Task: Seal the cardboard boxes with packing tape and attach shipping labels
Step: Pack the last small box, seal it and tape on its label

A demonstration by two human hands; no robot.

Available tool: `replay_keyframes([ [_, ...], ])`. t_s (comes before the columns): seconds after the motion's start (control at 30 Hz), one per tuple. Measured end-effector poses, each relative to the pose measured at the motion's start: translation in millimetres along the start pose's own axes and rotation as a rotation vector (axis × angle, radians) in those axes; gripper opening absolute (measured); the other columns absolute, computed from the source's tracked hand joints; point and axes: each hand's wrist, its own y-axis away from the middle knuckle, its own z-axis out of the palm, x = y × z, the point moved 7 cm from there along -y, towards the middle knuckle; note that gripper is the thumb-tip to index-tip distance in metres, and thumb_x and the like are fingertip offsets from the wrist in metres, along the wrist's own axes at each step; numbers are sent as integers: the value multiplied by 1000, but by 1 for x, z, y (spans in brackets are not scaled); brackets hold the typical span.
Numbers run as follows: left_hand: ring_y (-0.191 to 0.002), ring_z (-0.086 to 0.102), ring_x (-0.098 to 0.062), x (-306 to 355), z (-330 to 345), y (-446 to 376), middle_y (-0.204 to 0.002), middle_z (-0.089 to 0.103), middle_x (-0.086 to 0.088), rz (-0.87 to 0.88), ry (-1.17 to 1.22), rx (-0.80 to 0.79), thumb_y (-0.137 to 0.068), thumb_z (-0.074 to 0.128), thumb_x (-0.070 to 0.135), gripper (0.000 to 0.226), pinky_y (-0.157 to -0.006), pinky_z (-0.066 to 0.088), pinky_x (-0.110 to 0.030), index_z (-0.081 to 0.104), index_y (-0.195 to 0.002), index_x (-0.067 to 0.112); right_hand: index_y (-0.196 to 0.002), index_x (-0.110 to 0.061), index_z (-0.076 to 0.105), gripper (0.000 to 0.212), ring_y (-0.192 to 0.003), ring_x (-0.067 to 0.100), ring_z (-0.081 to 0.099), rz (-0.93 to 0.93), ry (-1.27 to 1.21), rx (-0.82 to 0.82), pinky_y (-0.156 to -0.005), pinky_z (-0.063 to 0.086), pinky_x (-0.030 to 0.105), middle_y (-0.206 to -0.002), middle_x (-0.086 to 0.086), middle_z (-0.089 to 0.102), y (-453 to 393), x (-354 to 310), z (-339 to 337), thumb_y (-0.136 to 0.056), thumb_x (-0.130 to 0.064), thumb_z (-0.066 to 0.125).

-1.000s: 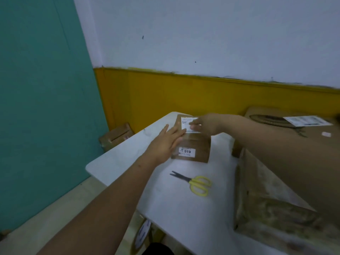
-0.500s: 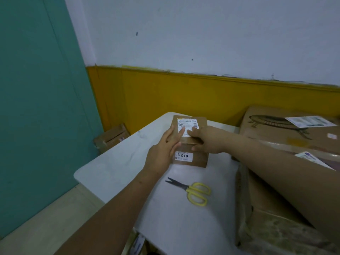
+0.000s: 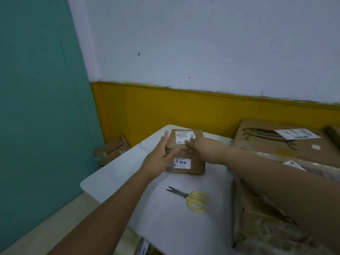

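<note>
**Label going down on the small box**

The small cardboard box (image 3: 185,153) sits on the white desk (image 3: 114,173), directly under both hands. The right hand (image 3: 192,147) rests on its top, fingers on the lower edge of the shipping label (image 3: 184,137), apparently pressing it flat; whether they curl over the box edge I cannot tell. The left hand (image 3: 160,157), blurred, lies against the box's left side with fingers straight, holding nothing. A second sticker reading 019 (image 3: 182,162) faces the person, below the hands. Yellow scissors (image 3: 195,198) lie nearer the person, apart from both hands.

Judging by this, labelling is nearly finished. The next move calls for smoothing the label's corners.
</note>
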Motion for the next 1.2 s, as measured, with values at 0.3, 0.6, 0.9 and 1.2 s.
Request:
replay_keyframes([
  [0.3, -78, 72, -25, 32, -4, 66, -84, 76, -7, -533, 921, -46, -92, 53, 56, 41, -66, 56, -36, 71, -99, 19, -133, -17, 57, 34, -107, 25, 59, -82, -244, 242, -81, 42, 29, -127, 10, 62, 70, -39, -54, -106, -29, 40],
  [0.6, -89, 70, -22, 116, -34, 111, -101, 77, -4, -71, 915, 37, -101, 43, 31, 32, -91, 54, -47, 62, -123, 18, -146, -40, 38, 83, -110, 23, 65, 330, -1556, 249, -92, 53, 46, -122, -5, 69, 150, -19, -73, -74, -62, 74],
  [0.9, -102, 73, -24, 163, -1, 130, -117, 74, -1, -66, 889, -174, -78, 80, 30, 69, -82, 59, -42, 48, -139, 32, -155, -40, 17, 96, -106, 17, 69, 258, -1586, 489, -94, 56, 42, -131, -8, 63, 220, -1, -59, -81, -37, 78],
  [1.2, -93, 75, -20, 201, 15, 134, -112, 76, -1, 47, 937, -132, -86, 70, 23, 48, -71, 59, -34, 54, -131, 31, -155, -41, 15, 89, -104, 18, 69, 260, -1568, 566, -83, 58, 37, -131, -7, 63, 253, 22, -79, -87, -43, 71],
])
